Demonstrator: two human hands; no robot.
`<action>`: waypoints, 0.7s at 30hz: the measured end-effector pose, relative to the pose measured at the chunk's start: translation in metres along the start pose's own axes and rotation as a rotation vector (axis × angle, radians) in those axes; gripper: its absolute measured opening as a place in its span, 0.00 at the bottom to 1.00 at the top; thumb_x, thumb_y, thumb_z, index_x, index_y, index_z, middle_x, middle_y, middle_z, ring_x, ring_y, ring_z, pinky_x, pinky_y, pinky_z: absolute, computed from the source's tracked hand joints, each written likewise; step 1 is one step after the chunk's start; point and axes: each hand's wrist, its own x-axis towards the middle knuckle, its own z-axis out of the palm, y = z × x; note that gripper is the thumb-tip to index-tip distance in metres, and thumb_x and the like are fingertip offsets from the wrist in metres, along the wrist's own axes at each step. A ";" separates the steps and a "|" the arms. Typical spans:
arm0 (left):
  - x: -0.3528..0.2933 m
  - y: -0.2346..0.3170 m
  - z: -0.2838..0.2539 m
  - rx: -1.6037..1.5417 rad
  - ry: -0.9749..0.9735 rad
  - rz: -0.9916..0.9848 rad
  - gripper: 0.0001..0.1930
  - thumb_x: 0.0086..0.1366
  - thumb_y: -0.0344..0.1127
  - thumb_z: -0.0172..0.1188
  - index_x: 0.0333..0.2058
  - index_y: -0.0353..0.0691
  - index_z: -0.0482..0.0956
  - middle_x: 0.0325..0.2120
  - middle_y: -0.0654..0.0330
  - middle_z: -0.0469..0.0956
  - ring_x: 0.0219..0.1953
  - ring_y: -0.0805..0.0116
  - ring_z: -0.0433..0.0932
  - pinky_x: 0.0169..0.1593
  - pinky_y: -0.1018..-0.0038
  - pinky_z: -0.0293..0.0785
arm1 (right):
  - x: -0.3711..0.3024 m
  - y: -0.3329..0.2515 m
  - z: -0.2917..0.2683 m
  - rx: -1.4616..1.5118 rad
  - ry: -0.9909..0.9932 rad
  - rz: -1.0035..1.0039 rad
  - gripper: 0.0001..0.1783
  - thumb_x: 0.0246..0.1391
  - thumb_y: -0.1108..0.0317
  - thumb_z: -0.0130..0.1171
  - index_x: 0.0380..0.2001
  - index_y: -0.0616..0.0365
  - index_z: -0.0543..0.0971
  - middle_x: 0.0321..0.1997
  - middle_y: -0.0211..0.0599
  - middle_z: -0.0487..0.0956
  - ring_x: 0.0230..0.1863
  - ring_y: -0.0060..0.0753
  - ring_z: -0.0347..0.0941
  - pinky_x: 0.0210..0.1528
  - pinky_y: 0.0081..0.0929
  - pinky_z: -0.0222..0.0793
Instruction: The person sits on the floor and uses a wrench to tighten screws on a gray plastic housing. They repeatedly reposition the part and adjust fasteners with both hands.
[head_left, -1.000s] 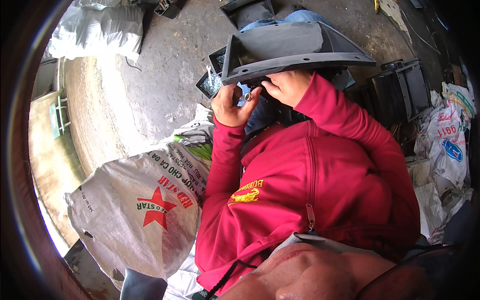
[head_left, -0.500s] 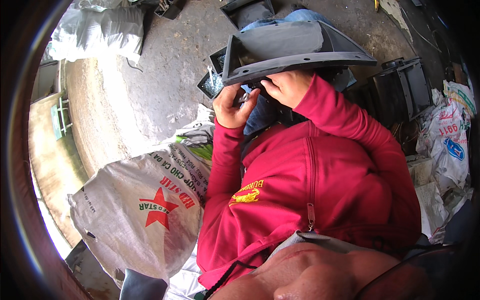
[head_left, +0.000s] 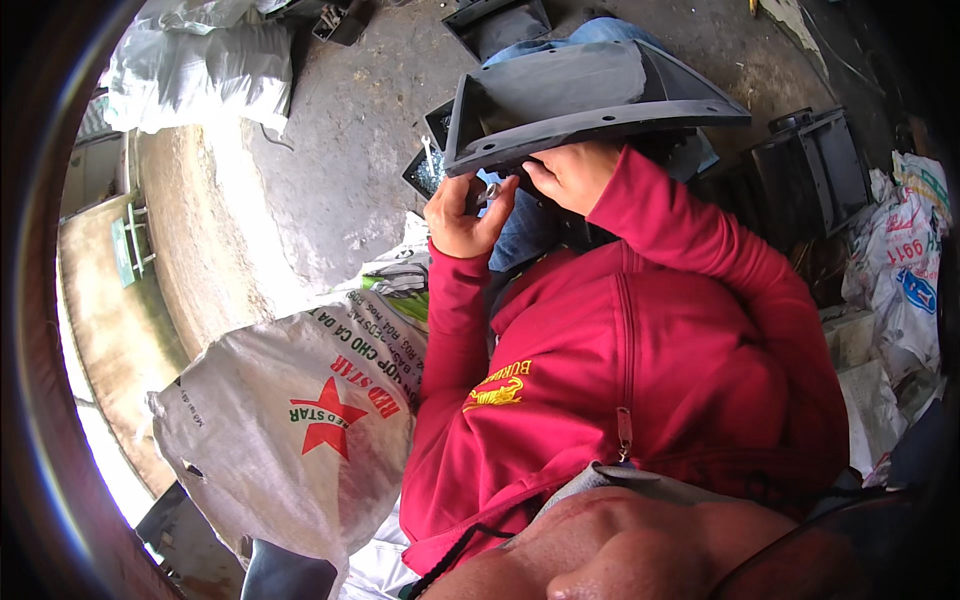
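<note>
Hands [head_left: 578, 176] at dark frame [head_left: 600, 122] — left [head_left: 458, 220] holding metal tool [head_left: 488, 193].

Big woven sack [head_left: 240, 440] on the left's got a red star [head_left: 328, 420] with dark green lettering across it, plus red and dark print further up. The red zip jacket [head_left: 720, 350] has yellow embroidered lettering beside a yellow emblem [head_left: 497, 392], and the white sack [head_left: 885, 315] far right shows red digits and a blue logo [head_left: 916, 290].

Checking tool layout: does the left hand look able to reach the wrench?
Probably yes: nothing visible blocks the left hand from the wrench, though that hand holds a metal piece and depth is unclear.
</note>
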 end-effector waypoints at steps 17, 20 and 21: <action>0.001 0.003 0.005 0.130 0.036 0.085 0.19 0.49 0.29 0.73 0.41 0.35 0.79 0.25 0.60 0.77 0.21 0.76 0.72 0.27 0.78 0.70 | 0.000 -0.001 0.003 0.017 0.038 0.035 0.14 0.52 0.65 0.58 0.39 0.60 0.80 0.39 0.47 0.80 0.43 0.51 0.76 0.47 0.43 0.70; 0.000 0.003 0.006 0.103 0.039 0.074 0.19 0.49 0.29 0.73 0.41 0.35 0.79 0.28 0.59 0.80 0.23 0.75 0.74 0.27 0.79 0.71 | 0.000 0.000 0.003 0.006 0.066 0.015 0.14 0.52 0.64 0.58 0.40 0.60 0.80 0.39 0.47 0.80 0.43 0.51 0.75 0.48 0.43 0.70; 0.001 0.005 0.005 0.131 0.006 0.057 0.20 0.49 0.29 0.73 0.41 0.35 0.79 0.29 0.59 0.80 0.24 0.74 0.75 0.28 0.79 0.71 | 0.000 0.000 0.003 0.000 0.071 0.010 0.14 0.52 0.64 0.58 0.40 0.60 0.80 0.40 0.47 0.80 0.43 0.51 0.75 0.48 0.43 0.70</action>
